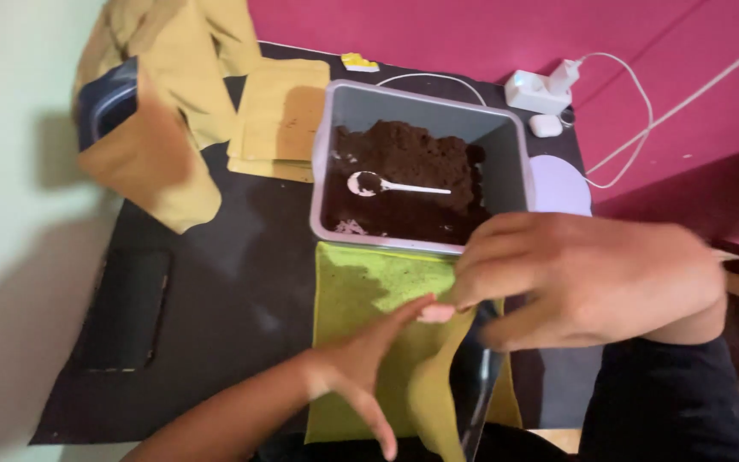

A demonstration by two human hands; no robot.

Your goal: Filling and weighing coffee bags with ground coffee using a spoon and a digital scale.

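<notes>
An olive-green pouch [361, 299] is seen lying flat on the dark table [233, 291], just in front of a grey rectangular tub [425, 103] of dark brown powder. The right hand [588, 278] is laid over the pouch's upper right corner, with its fingers bent and closed on the pouch's edge, where one wall is being peeled up so that a shiny inner lining (silvery and dark) is exposed along the opening. The left hand [361, 355] is stretched across the lower part of the pouch with fingers spread apart; its index finger is pressed on the green surface and is met by the right hand's fingertip near the fold. Nothing is gripped by it. A white plastic spoon [387, 186] is rested in the powder, bowl to the left, handle pointing right. Behind and to the left, a stack of tan paper pouches [280, 124] is laid beside the tub, and more tan pouches [160, 111] are stood in a blurred heap over a dark container near the wall. On the far right of the table a white charger block [536, 90] with its cable is placed, a small white case [546, 125] just beside it.
</notes>
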